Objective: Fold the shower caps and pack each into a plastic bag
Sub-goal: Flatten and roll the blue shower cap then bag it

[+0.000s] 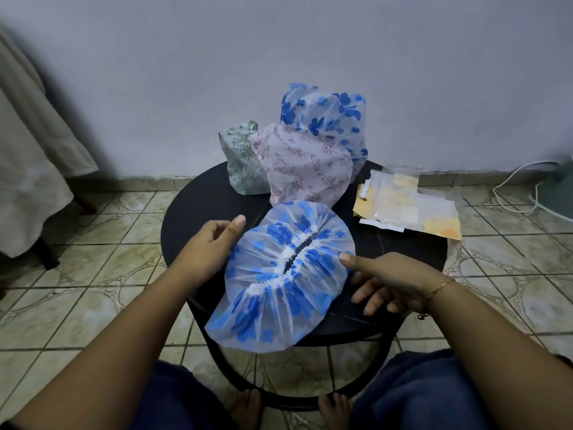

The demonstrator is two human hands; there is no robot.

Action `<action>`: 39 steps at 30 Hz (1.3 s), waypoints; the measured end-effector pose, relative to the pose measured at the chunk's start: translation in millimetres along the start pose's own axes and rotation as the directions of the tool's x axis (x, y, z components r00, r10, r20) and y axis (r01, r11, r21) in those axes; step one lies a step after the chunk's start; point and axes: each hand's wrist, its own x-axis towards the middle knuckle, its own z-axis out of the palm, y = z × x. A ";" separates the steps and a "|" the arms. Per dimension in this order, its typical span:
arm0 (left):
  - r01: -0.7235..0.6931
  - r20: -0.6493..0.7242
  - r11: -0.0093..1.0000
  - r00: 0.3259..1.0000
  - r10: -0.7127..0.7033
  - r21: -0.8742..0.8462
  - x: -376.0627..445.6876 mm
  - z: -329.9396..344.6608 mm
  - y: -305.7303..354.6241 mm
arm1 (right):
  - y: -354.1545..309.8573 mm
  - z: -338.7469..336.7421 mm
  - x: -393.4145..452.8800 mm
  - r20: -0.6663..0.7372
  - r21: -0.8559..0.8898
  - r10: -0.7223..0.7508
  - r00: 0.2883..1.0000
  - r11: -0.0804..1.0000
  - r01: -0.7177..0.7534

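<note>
A translucent shower cap with blue flowers lies spread on the round black table, elastic opening facing up, its near edge hanging over the table rim. My left hand is at the cap's left edge with the thumb raised and the fingertips hidden by the plastic. My right hand is at the right edge, thumb tip touching the cap and fingers straight on the table. A pile of clear plastic bags lies at the table's right.
At the back of the table stand a pink-patterned cap, a second blue-flowered cap and a green-patterned cap. A white cable runs over the tiled floor on the right. A cloth-draped piece of furniture is at the left.
</note>
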 end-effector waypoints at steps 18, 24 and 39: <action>0.352 0.252 0.902 0.923 -0.291 -0.250 15.1 -31.6 -32.0 | -2.6 4.4 12.5 -0.029 0.181 -0.013 1.000 0.983 0.018; 0.330 0.208 0.915 0.936 -0.285 -0.231 12.2 -32.3 -34.5 | -6.6 7.5 14.1 0.023 0.262 -0.001 1.000 0.965 -0.005; 0.342 0.096 0.937 0.932 -0.348 0.073 5.7 -46.5 -48.4 | -6.0 11.7 19.2 0.016 0.206 0.020 1.000 0.978 -0.023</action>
